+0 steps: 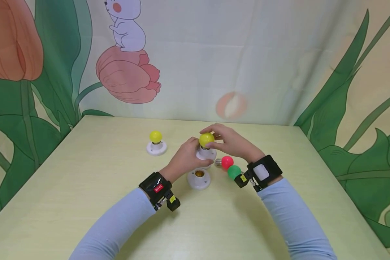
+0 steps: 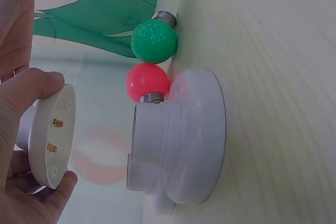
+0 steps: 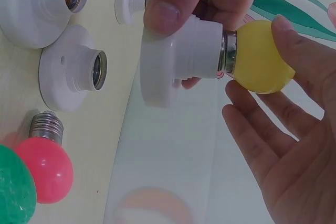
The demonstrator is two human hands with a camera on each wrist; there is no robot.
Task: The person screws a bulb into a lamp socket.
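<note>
My left hand [image 1: 189, 155] grips a white lamp socket [image 3: 160, 69] by its round base, lifted above the table. Two brass contacts show on the underside of that base in the left wrist view. A yellow light bulb [image 3: 261, 56] sits in the socket's mouth, with part of its metal screw cap visible. My right hand [image 1: 229, 141] holds the bulb's globe between thumb and fingers. Below the hands stand two more white sockets, the nearer one [image 1: 199, 183] with its mouth facing up and the other [image 3: 68, 72] partly hidden in the head view.
A red bulb [image 1: 227, 162] and a green bulb [image 1: 234, 172] lie together on the table, right of the sockets. Farther left stands another yellow bulb [image 1: 155, 137] in a white socket [image 1: 156, 148]. A printed curtain [image 1: 195, 72] hangs behind the table.
</note>
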